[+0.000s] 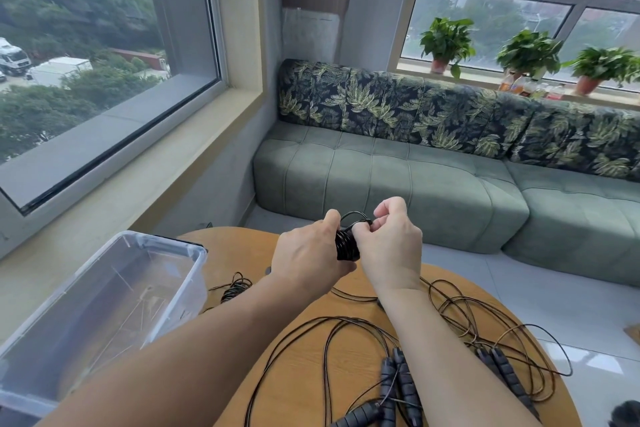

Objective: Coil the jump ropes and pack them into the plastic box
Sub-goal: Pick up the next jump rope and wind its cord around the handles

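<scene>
Above the bench's (298, 350) far edge, the left hand (308, 255) grips the coil (347, 246), its long axis upright, while the right hand's (389, 241) fingers (377, 219) pinch the loose end at its 12 o'clock; the box (194, 260) lies at 8 o'clock, nearer the left hand.

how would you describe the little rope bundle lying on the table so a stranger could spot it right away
Start at the round wooden table and find the clear plastic box at its left edge. Just right of the box's far corner lies a small coiled rope bundle. Unlike the loose ropes sprawled across the table, it is wound tight, and unlike the held coil, no hand touches it.
</scene>
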Demonstrator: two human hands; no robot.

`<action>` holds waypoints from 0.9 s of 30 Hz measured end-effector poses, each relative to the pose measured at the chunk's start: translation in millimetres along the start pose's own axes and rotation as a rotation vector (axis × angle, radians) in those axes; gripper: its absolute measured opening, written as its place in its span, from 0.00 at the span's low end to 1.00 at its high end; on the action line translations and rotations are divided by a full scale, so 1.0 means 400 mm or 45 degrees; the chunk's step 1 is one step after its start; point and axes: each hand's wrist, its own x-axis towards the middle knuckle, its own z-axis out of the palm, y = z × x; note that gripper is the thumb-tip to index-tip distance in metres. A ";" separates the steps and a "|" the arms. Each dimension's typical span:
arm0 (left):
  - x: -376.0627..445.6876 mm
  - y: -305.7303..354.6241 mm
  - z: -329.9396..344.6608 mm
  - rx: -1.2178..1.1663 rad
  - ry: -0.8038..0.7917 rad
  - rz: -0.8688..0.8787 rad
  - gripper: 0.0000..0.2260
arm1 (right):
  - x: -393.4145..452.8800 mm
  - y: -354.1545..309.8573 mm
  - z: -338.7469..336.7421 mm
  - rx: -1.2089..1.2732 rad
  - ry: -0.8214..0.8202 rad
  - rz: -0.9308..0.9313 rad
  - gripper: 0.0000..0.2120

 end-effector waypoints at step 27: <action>0.063 -0.060 -0.008 -0.453 -0.095 -0.178 0.21 | -0.030 -0.017 -0.024 1.485 -0.670 0.975 0.06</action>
